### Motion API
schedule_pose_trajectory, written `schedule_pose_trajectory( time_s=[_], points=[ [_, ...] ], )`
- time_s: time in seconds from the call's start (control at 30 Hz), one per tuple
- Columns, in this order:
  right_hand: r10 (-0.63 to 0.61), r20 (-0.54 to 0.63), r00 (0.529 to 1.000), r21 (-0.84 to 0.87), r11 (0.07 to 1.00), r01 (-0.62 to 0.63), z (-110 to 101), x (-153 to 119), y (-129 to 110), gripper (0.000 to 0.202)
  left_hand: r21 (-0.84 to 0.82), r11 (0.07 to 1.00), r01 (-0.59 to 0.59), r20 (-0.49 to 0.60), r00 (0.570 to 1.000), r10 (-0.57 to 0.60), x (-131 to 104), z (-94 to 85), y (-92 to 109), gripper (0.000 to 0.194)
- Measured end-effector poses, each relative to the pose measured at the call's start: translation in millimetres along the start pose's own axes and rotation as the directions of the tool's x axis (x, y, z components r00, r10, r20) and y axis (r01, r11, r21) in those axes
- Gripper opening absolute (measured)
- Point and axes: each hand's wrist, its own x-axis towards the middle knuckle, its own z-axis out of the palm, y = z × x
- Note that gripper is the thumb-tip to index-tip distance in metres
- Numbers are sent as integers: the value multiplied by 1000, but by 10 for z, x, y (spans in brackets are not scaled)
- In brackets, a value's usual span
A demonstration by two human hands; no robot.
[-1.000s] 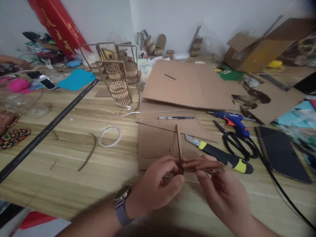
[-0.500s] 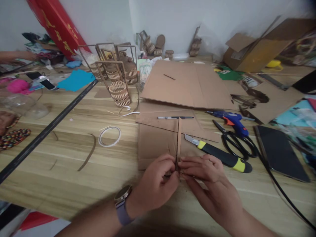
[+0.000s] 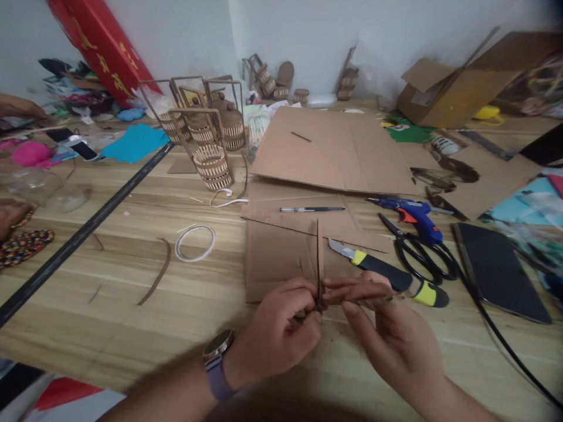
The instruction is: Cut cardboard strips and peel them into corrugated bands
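A narrow cardboard strip (image 3: 320, 252) points away from me over a cardboard sheet (image 3: 277, 246). My left hand (image 3: 285, 328) pinches its near end between thumb and fingers. Beside it, on the right, my right hand (image 3: 391, 328) has its fingers stretched and slightly blurred, with the fingertips close to the strip's near end. Whether they touch it is hard to tell. Beyond the strip lies a pen (image 3: 312, 209). A yellow and black utility knife (image 3: 382, 272) rests just past my right hand, its handle partly hidden by the fingers.
Black scissors (image 3: 422, 255), a blue glue gun (image 3: 411, 214) and a dark phone (image 3: 501, 272) lie to the right. A tape ring (image 3: 195, 243) is at left, with small slatted baskets (image 3: 213, 167) behind it. Another person's hand (image 3: 20, 106) shows at far left.
My right hand has shifted slightly right and its fingers have straightened. The strip's far end has drawn nearer, away from the pen. The other person's hand at far left has moved back left.
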Motion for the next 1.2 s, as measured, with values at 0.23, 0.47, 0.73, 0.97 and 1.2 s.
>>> schedule_pose_trajectory(
  time_s=[0.23, 0.47, 0.73, 0.97, 1.2],
  points=[
    [-117, -43, 992, -23, 993, 116, 44, -28, -28, 14, -10, 995, 100, -17, 995, -100, -26, 16, -13, 23],
    [-172, 39, 984, -68, 982, 175, 73, -74, 22, 9, 36, 998, 48, -54, 997, -46, 3, 1, -4, 21],
    [-192, 92, 977, -109, 974, 201, 81, -106, 45, 13, 41, 998, 44, -65, 997, -41, 9, 12, 0, 19],
    [-95, 49, 994, -36, 995, 96, 41, -83, 23, 13, 47, 999, 24, -25, 999, -23, 16, 0, 9, 22],
    [46, -12, 999, 97, 994, -44, 34, -35, -11, 10, -1, 1000, -21, -15, 1000, 21, 2, -4, 27, 21]
  ],
)
